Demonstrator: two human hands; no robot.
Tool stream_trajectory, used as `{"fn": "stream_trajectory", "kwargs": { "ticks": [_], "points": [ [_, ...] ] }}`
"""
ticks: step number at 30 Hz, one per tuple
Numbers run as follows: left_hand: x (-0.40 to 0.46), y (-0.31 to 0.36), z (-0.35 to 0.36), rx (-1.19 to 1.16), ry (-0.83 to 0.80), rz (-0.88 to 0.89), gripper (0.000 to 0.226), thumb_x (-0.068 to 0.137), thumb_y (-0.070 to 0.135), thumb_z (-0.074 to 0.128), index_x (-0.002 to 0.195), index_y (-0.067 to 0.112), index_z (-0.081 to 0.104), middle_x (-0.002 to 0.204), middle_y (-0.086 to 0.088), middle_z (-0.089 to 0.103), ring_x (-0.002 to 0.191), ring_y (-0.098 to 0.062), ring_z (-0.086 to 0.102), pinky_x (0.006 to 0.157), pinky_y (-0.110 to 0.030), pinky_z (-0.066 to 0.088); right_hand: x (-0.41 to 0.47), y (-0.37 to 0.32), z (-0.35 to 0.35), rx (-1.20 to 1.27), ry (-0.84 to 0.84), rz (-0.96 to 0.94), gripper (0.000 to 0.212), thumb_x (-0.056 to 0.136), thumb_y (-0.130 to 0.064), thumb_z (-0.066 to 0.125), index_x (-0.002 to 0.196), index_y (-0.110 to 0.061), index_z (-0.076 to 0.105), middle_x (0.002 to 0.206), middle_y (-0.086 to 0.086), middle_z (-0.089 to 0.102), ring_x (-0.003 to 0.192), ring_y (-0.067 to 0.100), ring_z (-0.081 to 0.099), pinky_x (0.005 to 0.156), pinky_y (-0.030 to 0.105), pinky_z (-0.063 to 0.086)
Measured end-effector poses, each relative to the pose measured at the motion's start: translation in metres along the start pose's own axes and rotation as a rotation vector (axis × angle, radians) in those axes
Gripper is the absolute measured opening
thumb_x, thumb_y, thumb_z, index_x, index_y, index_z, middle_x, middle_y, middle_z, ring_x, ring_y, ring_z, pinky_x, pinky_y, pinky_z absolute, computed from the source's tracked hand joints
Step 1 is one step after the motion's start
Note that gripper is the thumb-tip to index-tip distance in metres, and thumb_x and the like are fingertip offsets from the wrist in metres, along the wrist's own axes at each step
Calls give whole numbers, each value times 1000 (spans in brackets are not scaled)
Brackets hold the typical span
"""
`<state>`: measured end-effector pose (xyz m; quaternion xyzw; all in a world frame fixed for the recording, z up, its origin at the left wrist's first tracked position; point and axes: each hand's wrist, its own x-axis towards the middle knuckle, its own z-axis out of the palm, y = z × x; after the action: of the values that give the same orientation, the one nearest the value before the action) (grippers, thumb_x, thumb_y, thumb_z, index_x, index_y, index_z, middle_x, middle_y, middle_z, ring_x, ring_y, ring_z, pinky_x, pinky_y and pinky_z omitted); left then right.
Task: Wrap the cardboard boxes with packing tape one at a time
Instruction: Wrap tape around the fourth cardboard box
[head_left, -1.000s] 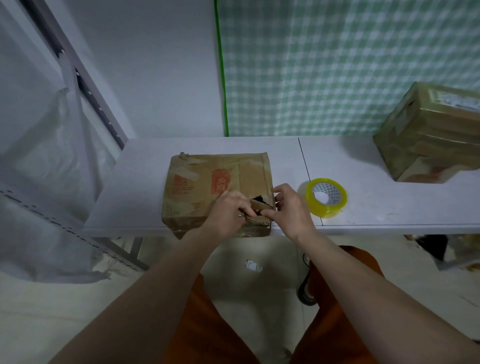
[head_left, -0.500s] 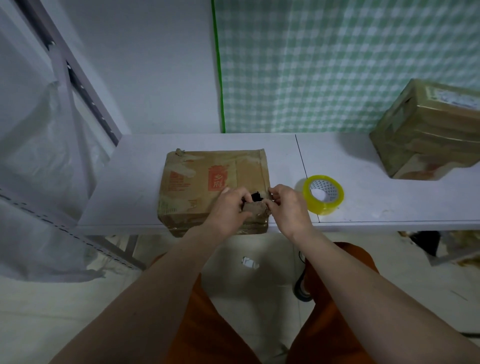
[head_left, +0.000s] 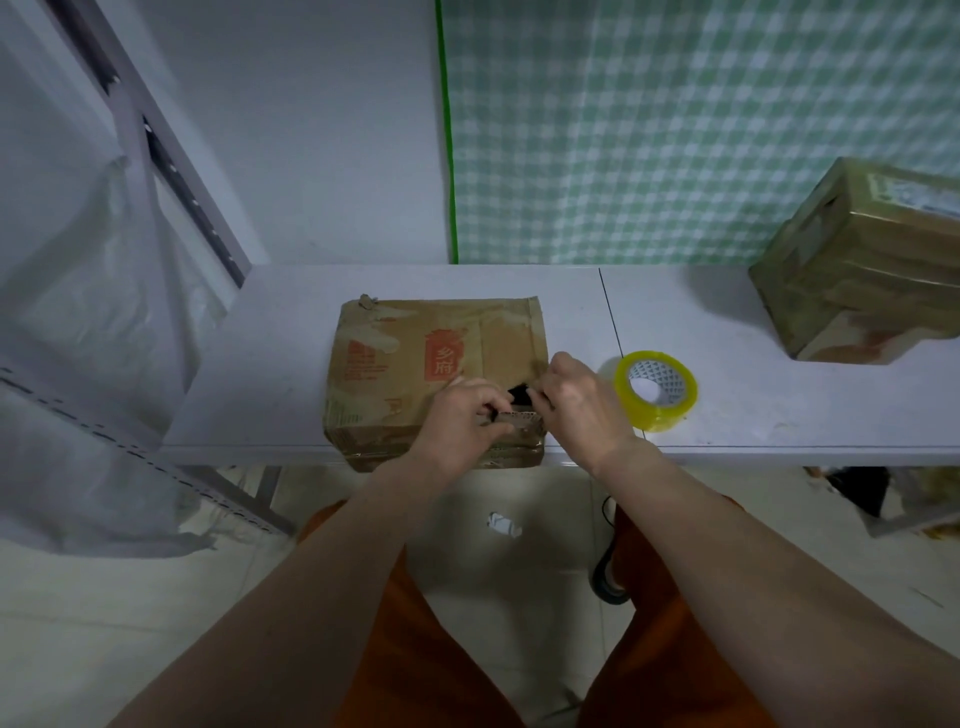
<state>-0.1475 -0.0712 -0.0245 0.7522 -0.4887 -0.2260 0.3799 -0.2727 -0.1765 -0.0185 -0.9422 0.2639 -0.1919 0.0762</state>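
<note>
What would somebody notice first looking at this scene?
Probably both hands, the left hand and right hand, pinching a torn flap at the near right corner of the worn cardboard box in the middle of the white table. Next, the bright yellow tape roll lying just right of them, and a tape-wrapped box at the far right.

Right hand further over torn corner

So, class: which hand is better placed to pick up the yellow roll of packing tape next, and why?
The right hand: the yellow roll of packing tape lies just beside it; the left hand is farther away.
</note>
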Motion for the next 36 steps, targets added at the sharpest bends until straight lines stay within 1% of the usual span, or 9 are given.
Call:
{"fn": "stream_trajectory", "kwargs": {
  "ticks": [4,11,16,19,23,27,30,33,36],
  "points": [
    [1,0,-1,-63,9,-38,16,75,4,79,89,5,71,94,11,48,82,2,47,77,0,39,-2,6,3,85,39,3,14,81,-5,72,70,2,66,74,13,53,57,30,54,43,32,43],
    [3,-1,-6,-133,-32,-105,21,69,3,83,70,11,64,97,5,54,86,-4,52,78,-6,43,13,-1,-8,72,-95,182,29,83,-27,72,92,-2,60,100,11,53,83,28,56,71,36,46],
    [4,-1,-9,-153,-14,-105,23,68,6,84,64,15,63,96,4,55,89,-6,53,77,-2,41,23,-11,-12,-198,-225,53,15,90,-10,57,97,2,62,108,18,53,92,35,57,69,37,41],
    [3,-1,-10,-166,-22,-116,19,70,12,84,66,16,66,97,5,56,91,-5,53,76,0,40,23,-10,-9,-313,-224,-43,4,80,3,63,78,1,65,94,18,57,78,32,58,57,32,35],
    [3,-2,-10,-197,-29,-116,10,74,17,81,72,11,72,97,5,56,89,-3,53,75,-2,40,19,-4,-8,-125,-150,-67,21,66,9,72,53,3,57,72,19,56,53,33,54,47,27,30],
    [2,-3,-11,-252,-33,-130,8,79,11,77,85,7,75,97,1,60,87,-9,58,77,-9,48,17,5,-11,186,-104,122,19,87,-16,66,75,-1,69,87,9,56,77,24,56,63,32,39],
    [3,-2,-11,-309,-5,-145,12,78,6,76,90,5,75,95,-4,67,86,-14,65,80,-16,53,12,9,-18,596,-181,370,26,87,-29,67,75,-8,73,83,-2,51,79,15,54,75,28,44],
    [5,-1,-12,-286,3,-175,11,77,9,77,87,13,75,87,1,72,78,-8,67,76,-17,53,4,4,-16,742,-239,418,12,77,-18,77,70,-10,72,77,-4,51,66,5,48,65,19,39],
    [7,1,-11,-257,5,-178,11,77,10,78,80,20,73,80,6,71,69,-1,63,70,-14,51,0,2,-10,793,-168,468,21,75,-10,78,61,-12,63,70,-3,51,60,5,45,59,15,38]
  ]
}}
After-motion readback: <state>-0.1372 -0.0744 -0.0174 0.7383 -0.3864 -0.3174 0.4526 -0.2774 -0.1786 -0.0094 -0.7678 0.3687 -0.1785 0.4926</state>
